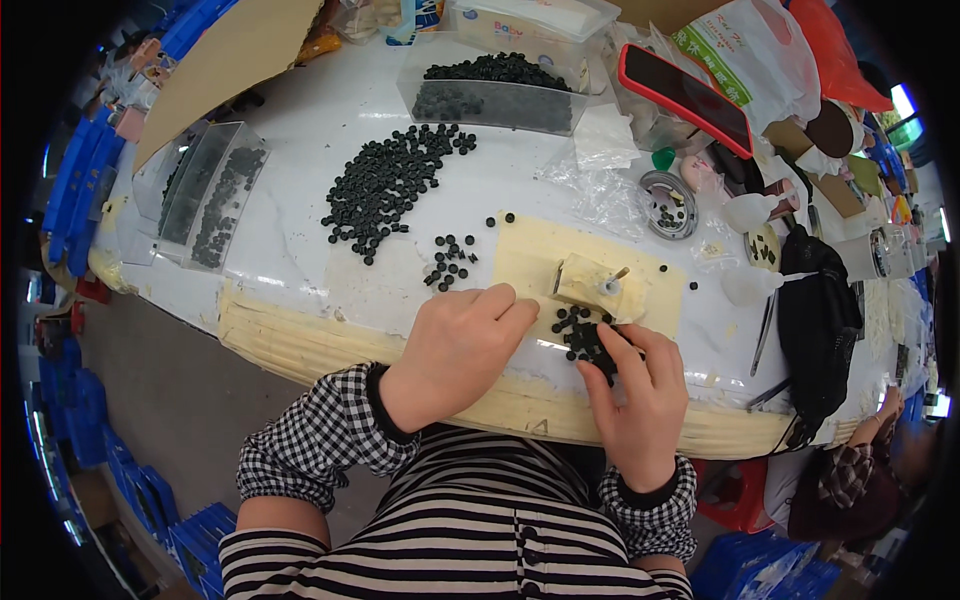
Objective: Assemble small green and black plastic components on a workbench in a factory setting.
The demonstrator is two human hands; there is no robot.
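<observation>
Pieces (588,346) near right hand (643,396), table edge (530,402)

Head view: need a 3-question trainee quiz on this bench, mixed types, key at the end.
1. Whose fingers are over the small pile of black parts near the mat's front edge?
A) left hand
B) right hand
C) neither

2. True or false: the phone lies to the right of the clear box of black parts.

3. What colour is the mat under the small block?

Key:
1. B, the right hand
2. True
3. Pale yellow
</observation>
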